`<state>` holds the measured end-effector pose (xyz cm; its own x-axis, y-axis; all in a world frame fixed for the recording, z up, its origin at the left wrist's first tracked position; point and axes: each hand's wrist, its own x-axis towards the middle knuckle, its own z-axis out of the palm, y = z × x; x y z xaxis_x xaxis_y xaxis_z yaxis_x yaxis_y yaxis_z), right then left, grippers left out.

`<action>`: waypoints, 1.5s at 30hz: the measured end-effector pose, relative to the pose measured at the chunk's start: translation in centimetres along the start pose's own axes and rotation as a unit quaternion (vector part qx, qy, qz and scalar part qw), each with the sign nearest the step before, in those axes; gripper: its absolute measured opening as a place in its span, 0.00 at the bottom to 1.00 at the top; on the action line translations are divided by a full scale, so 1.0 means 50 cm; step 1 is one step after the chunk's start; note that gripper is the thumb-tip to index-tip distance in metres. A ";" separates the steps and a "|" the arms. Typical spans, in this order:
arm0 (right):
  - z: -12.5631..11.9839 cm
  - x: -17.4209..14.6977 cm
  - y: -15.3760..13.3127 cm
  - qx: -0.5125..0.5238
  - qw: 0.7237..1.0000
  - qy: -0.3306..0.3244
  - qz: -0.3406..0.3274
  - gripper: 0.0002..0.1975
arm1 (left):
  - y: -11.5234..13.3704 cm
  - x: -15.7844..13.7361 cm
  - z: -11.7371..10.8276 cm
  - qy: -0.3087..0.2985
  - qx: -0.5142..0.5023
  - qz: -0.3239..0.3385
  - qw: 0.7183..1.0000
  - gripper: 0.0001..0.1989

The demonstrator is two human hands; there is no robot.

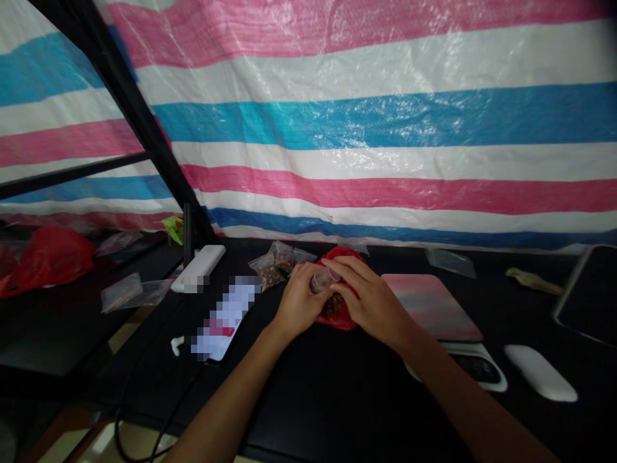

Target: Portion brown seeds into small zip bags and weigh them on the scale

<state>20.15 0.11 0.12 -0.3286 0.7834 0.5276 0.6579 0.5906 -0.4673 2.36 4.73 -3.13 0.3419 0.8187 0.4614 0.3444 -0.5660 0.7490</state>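
A small clear plastic cup (324,279) lies tilted between my two hands, above an open red plastic bag (348,319). My left hand (299,302) is closed around the cup's left side. From the right, my right hand (362,292) reaches over the bag, its bent fingers round the cup's other end. Small brown pieces (332,305) show inside the bag beneath my fingers; their kind is too blurred to tell. Just behind my left hand are several small clear zip bags (270,273) with similar brown pieces in them.
Left of my hands lie a phone (231,315), a white power bank (198,269) and a white earbud (177,345). To the right are a pinkish flat case (431,305), a white mouse-shaped object (540,373) and a dark screen (590,296). A striped tarp (385,116) hangs behind the black table.
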 end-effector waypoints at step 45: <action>-0.066 -0.007 0.043 0.008 0.979 -0.072 0.189 0.16 | 0.020 0.002 -0.045 -0.078 -0.226 -0.249 0.939 0.17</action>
<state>23.91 0.44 1.29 -0.1567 0.9650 0.2105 0.7402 0.2558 -0.6218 0.75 4.45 -1.27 0.3729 0.9266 -0.0488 0.1024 0.0111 0.9947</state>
